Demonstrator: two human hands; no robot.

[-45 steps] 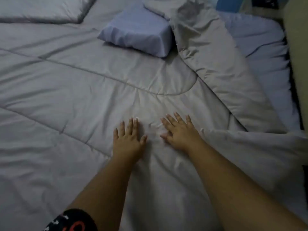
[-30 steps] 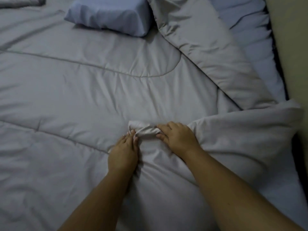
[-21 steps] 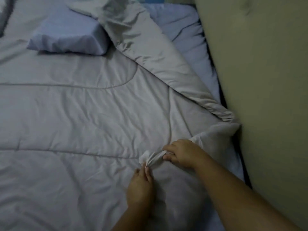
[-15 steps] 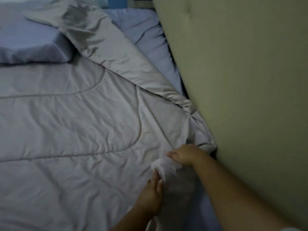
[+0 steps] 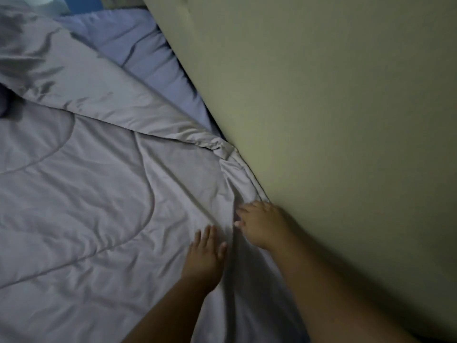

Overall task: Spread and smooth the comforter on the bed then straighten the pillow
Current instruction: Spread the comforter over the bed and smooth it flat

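Observation:
The grey quilted comforter (image 5: 94, 199) covers most of the bed, its right edge lying against the wall. Further up, a long strip of it is still folded back on itself (image 5: 81, 80). My left hand (image 5: 204, 256) lies flat on the comforter with straight fingers. My right hand (image 5: 259, 224) presses the comforter's edge down beside the wall, fingers spread and slightly blurred. Only a dark sliver of the pillow (image 5: 3, 105) shows at the left border.
A pale yellow-green wall (image 5: 333, 120) runs along the bed's right side, tight against the mattress. The blue bed sheet (image 5: 148, 58) is bare between the folded strip and the wall. Something blue (image 5: 81, 2) stands beyond the bed's far end.
Both hands pinched the comforter's folded-over corner and pulled it right toward the wall. They have let go and now lie flat on it. The view has swung right.

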